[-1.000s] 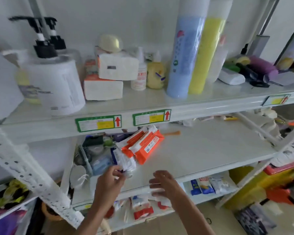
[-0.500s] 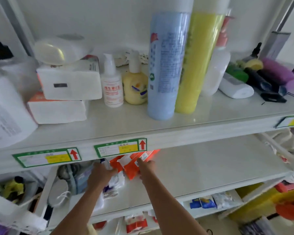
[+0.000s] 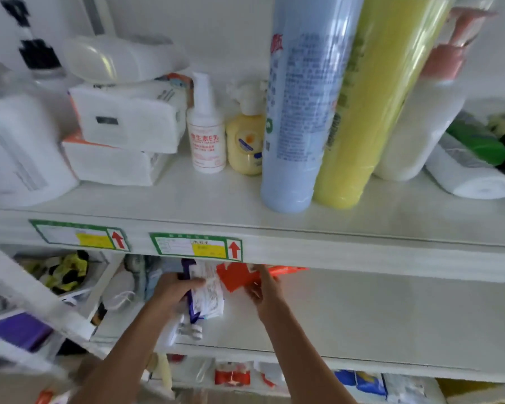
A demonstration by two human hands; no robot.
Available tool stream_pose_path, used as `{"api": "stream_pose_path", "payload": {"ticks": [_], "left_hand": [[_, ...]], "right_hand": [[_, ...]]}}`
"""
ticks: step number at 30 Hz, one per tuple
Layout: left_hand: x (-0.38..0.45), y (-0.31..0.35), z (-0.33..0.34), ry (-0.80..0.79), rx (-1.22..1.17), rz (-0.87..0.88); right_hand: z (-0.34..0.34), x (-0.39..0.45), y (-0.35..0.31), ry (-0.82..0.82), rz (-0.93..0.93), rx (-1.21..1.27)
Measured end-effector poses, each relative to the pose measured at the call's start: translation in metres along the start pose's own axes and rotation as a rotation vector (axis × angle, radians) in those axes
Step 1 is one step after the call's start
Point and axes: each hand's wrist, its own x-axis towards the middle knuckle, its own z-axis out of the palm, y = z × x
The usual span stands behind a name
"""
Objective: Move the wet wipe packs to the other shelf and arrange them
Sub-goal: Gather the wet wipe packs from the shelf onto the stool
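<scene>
Both my hands reach onto the middle shelf, just under the upper shelf's front edge. My left hand is closed around a white and purple wet wipe pack. My right hand grips an orange wet wipe pack, whose far end is hidden behind the upper shelf's edge. Another small white pack lies on the shelf below my left wrist. More packs, red and white and blue, lie on the shelf below.
The upper shelf carries white tissue packs, small bottles, a tall blue roll, a yellow roll and a white roll. Green price labels line its edge. A bin of clutter stands left.
The view has moved closer and tilted up. My left hand has closed on the white and purple pack, and my right hand has taken hold of the orange pack.
</scene>
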Motion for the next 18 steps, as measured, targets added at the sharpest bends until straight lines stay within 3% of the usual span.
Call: {"api": "stream_pose_path", "payload": {"ticks": [9, 18], "left_hand": [[-0.05, 0.002, -0.015, 0.244, -0.475, 0.144], [-0.109, -0.044, -0.121, 0.082, -0.734, 0.257]], "right_hand": [[-0.02, -0.07, 0.025, -0.358, -0.112, -0.144], [0.004, -0.14, 0.105, -0.491, -0.133, -0.292]]}}
